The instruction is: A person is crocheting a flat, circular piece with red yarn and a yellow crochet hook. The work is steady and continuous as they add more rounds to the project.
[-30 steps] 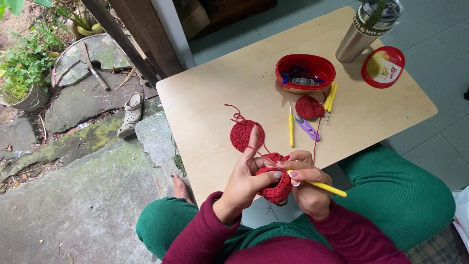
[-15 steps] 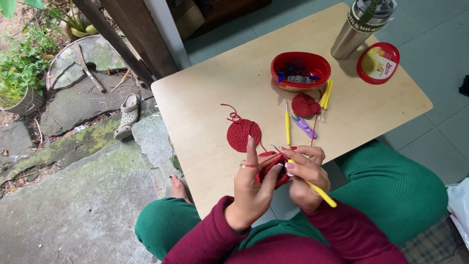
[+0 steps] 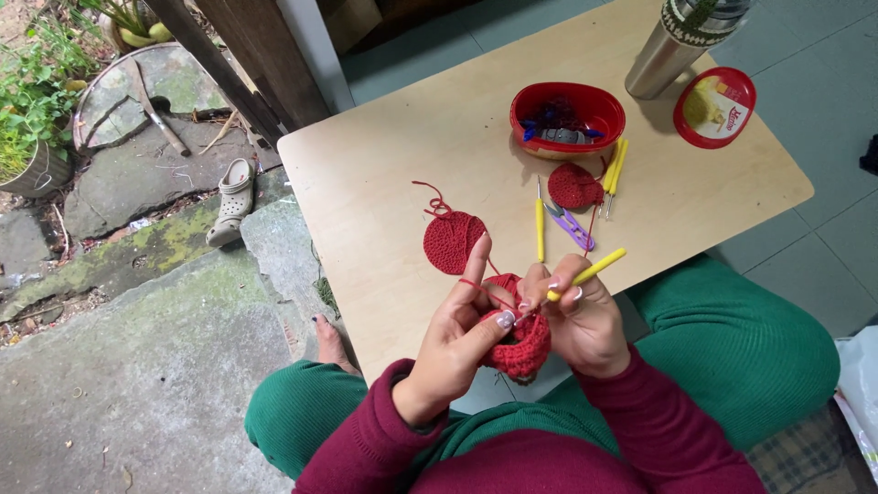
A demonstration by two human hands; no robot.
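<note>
the left hand (image 3: 455,340) has risen since a moment ago, fingers clamped on the red crochet piece (image 3: 521,343), forefinger up tensioning yarn. at its 3 o'clock, the right hand (image 3: 581,320) pinches the yellow hook (image 3: 590,271), now tilted higher, suggesting mid-stitch over the table (image 3: 384,183) edge.

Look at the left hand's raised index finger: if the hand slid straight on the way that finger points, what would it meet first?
Probably the flat round red crocheted piece on the table, just beyond the left hand; height above it is unclear.

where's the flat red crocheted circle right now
In the head view the flat red crocheted circle lies on the wooden table, just beyond the left hand and left of the yellow crochet hook.
</note>
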